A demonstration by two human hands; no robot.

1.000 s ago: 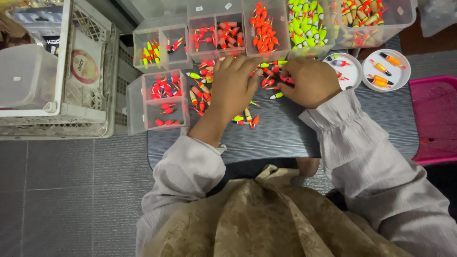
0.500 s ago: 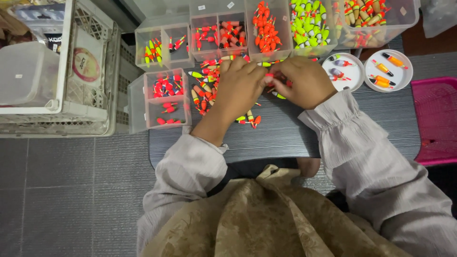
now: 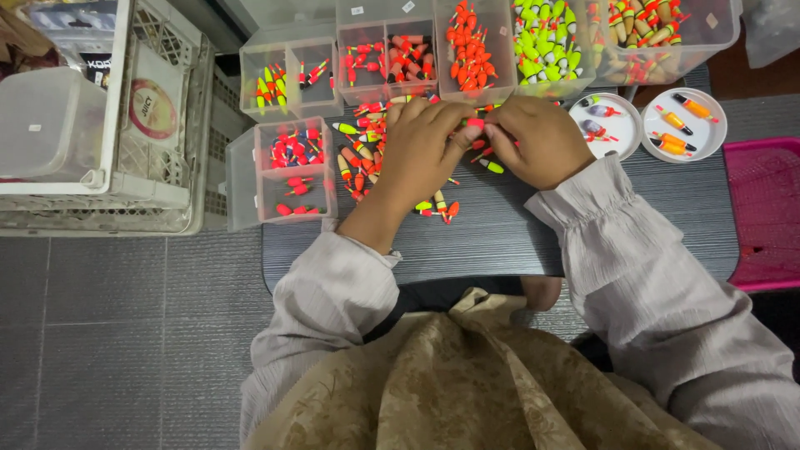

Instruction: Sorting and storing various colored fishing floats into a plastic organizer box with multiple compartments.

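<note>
My left hand (image 3: 421, 154) and my right hand (image 3: 537, 142) meet fingertip to fingertip over a scatter of small fishing floats (image 3: 362, 158) on a dark table (image 3: 500, 237). Between the fingertips of both hands sits a small red float (image 3: 476, 123). More loose floats, red, orange and green-yellow, lie under and around my left hand. A green-tipped float (image 3: 492, 167) lies just below my right hand's fingers. Which hand carries the red float's weight is unclear.
Clear plastic bins (image 3: 467, 42) of sorted floats line the table's far edge; a divided clear box (image 3: 287, 171) stands at the left. Two round white lids (image 3: 683, 125) hold a few floats at the right. A white crate (image 3: 100, 117) stands on the floor left, a pink tray (image 3: 767, 212) right.
Both hands have drawn together toward the middle; my right hand slid left from the loose floats, and the fingertips now pinch a red float between them.
</note>
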